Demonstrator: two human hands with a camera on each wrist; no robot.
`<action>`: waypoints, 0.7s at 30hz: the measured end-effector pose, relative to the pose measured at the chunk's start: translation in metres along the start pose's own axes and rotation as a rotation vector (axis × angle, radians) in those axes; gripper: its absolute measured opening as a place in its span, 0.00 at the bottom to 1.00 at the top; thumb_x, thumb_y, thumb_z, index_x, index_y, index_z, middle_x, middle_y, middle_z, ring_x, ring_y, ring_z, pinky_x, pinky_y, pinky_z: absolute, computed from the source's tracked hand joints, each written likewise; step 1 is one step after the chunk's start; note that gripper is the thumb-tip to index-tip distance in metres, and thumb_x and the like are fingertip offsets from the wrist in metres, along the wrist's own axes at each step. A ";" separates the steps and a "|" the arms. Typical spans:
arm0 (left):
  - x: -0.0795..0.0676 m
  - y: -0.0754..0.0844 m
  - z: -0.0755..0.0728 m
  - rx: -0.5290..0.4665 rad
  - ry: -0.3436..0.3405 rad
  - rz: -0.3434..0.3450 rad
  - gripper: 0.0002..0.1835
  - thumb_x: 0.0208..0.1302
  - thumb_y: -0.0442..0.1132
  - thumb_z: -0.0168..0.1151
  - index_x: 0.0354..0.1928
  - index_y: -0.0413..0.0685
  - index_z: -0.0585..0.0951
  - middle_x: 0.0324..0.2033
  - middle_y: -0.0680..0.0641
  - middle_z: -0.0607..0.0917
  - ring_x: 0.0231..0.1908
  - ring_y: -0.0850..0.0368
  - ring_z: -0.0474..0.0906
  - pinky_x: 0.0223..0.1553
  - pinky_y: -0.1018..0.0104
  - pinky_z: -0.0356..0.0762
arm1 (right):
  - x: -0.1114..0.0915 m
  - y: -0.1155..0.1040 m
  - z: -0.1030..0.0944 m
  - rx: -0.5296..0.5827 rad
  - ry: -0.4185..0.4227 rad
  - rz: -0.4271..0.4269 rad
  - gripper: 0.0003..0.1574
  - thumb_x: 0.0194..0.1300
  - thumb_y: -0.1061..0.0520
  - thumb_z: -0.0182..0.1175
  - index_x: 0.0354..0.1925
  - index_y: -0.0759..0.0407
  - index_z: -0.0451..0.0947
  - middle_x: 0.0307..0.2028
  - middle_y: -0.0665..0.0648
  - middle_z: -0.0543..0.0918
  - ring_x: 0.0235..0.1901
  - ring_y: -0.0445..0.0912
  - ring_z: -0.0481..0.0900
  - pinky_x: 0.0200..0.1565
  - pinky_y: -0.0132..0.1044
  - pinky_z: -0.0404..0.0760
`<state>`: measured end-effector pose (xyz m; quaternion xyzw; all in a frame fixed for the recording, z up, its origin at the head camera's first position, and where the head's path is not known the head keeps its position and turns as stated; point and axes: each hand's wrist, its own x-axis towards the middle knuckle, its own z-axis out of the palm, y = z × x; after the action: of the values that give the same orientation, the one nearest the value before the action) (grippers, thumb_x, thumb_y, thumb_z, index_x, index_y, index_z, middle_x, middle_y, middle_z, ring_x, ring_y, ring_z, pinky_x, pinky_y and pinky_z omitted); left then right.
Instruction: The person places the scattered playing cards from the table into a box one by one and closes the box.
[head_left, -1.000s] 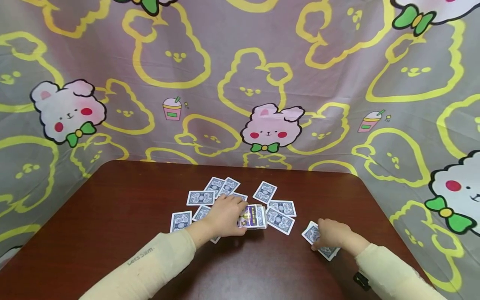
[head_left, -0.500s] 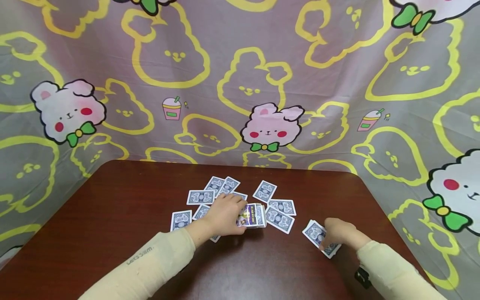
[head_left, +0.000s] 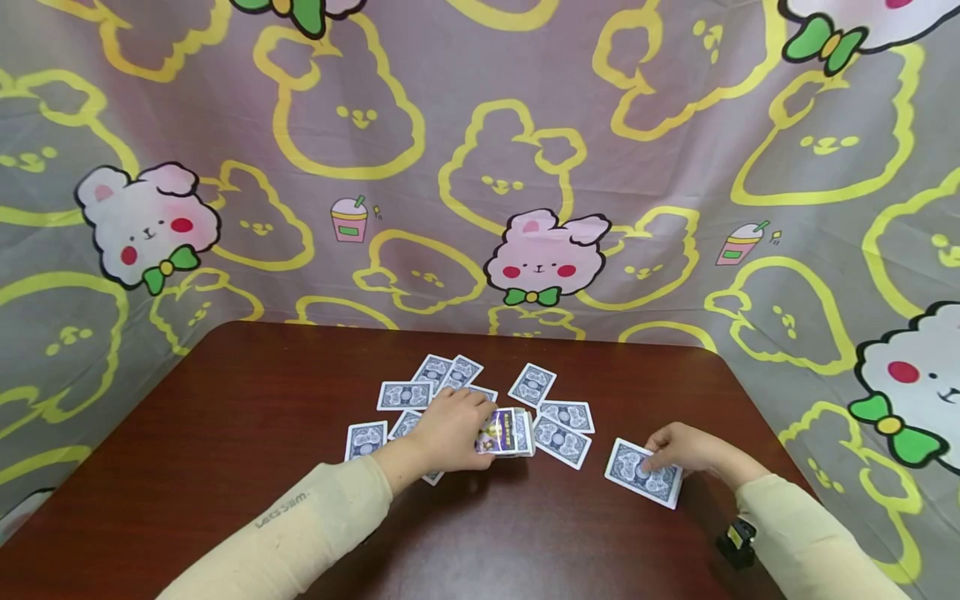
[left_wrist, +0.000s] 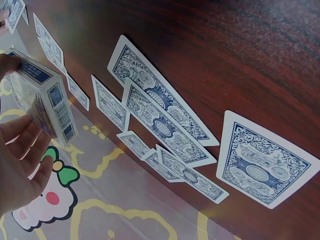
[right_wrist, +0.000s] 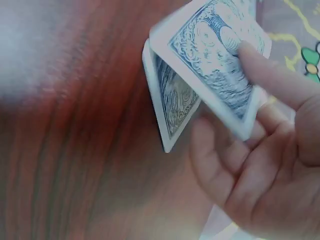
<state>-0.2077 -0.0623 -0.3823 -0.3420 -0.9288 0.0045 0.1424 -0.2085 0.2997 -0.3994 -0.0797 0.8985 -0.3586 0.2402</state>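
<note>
My left hand (head_left: 452,432) grips a playing card box (head_left: 498,432) with a purple and yellow front, its fingers curled along the box's side. White shows at the box's right end, where a blue card back lies exposed. At the right, my right hand (head_left: 692,451) pinches a blue-backed playing card (head_left: 633,473), thumb on its patterned back. In the right wrist view, that card is tilted up off the dark table, and another blue-backed card (right_wrist: 172,102) lies under it. The other fingers of the right hand spread below the raised card.
Several face-down cards lie scattered around the left hand, including a lone card (head_left: 367,439) at the left and an overlapping pair at the back. Three more, one of them a tilted card (head_left: 532,384), lie right of the box. A patterned cloth (head_left: 420,125) hangs behind the brown table (head_left: 247,400).
My right hand has pulled back slightly to the right and lifted the card it pinches, which has turned to lie more sideways. My left hand and the card box have stayed in place.
</note>
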 end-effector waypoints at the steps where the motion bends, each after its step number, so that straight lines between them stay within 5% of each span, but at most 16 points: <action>1: 0.000 0.000 0.000 0.000 0.000 0.000 0.33 0.40 0.60 0.67 0.48 0.50 0.79 0.41 0.52 0.81 0.43 0.56 0.76 0.43 0.60 0.70 | 0.001 0.000 -0.002 0.036 -0.014 -0.004 0.12 0.56 0.59 0.64 0.30 0.70 0.78 0.22 0.49 0.80 0.24 0.40 0.78 0.27 0.36 0.78; 7: 0.000 0.001 0.000 -0.002 -0.001 0.002 0.33 0.40 0.61 0.67 0.47 0.50 0.79 0.41 0.52 0.81 0.43 0.56 0.76 0.43 0.60 0.70 | 0.007 -0.003 -0.006 0.183 -0.027 -0.019 0.19 0.62 0.56 0.60 0.41 0.74 0.77 0.25 0.47 0.82 0.26 0.38 0.79 0.30 0.35 0.79; 21: 0.000 0.002 -0.001 -0.001 -0.007 0.001 0.33 0.40 0.61 0.67 0.48 0.50 0.79 0.42 0.52 0.81 0.44 0.56 0.76 0.43 0.60 0.70 | 0.009 -0.016 -0.001 0.202 0.022 0.002 0.21 0.64 0.55 0.57 0.44 0.73 0.77 0.26 0.49 0.83 0.26 0.40 0.79 0.30 0.34 0.79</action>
<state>-0.2065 -0.0607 -0.3813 -0.3428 -0.9291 0.0053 0.1388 -0.2178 0.2859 -0.3913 -0.0502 0.8604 -0.4480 0.2375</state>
